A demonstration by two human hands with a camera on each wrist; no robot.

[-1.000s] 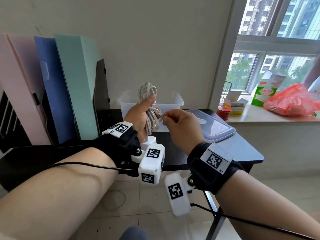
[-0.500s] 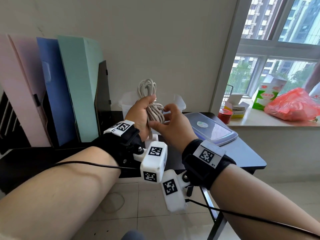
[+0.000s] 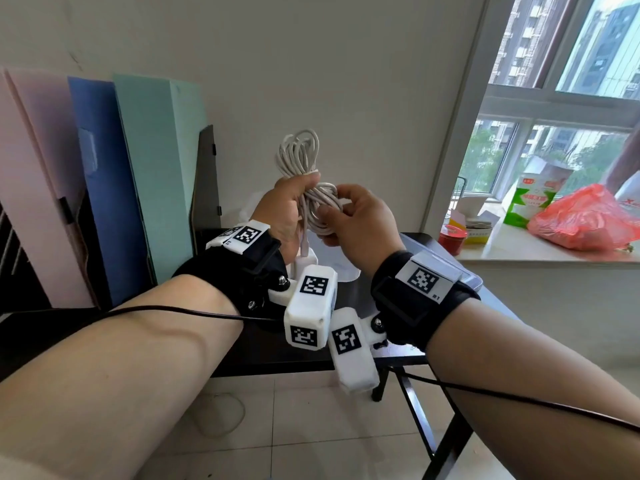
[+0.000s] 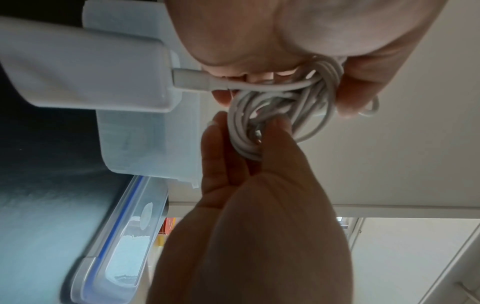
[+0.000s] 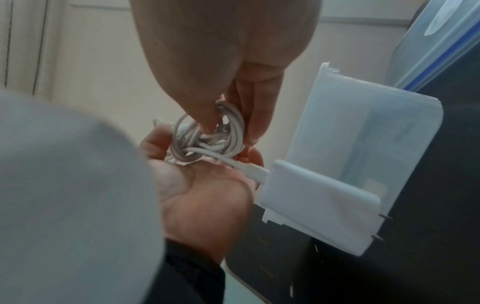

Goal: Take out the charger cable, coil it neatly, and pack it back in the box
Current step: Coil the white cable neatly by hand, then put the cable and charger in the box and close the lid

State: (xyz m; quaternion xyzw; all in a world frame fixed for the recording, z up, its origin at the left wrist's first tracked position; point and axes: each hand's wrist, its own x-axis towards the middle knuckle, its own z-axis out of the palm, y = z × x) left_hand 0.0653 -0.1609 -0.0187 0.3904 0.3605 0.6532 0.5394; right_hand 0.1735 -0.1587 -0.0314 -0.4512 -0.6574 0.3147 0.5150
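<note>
The white charger cable (image 3: 298, 154) is bundled into long loops with turns wound round its middle. My left hand (image 3: 298, 192) grips the bundle at the waist, thumb across the front. My right hand (image 3: 332, 200) pinches the wound turns from the right; the right wrist view shows its thumb and finger closed on the cable (image 5: 228, 123). The white charger brick (image 3: 304, 262) hangs below my left hand on its plug (image 4: 192, 82). The clear plastic box (image 4: 145, 133) stands on the desk behind my hands, mostly hidden in the head view.
The box's lid (image 4: 122, 236), with a blue seal, lies on the dark desk (image 3: 349, 296) to the right. Coloured folders (image 3: 152, 168) stand at the left. The windowsill holds a red bag (image 3: 585, 220), a green carton and a small red tub.
Both hands have risen with the bundle. My right hand has closed in from the right and now pinches the wound middle of the cable.
</note>
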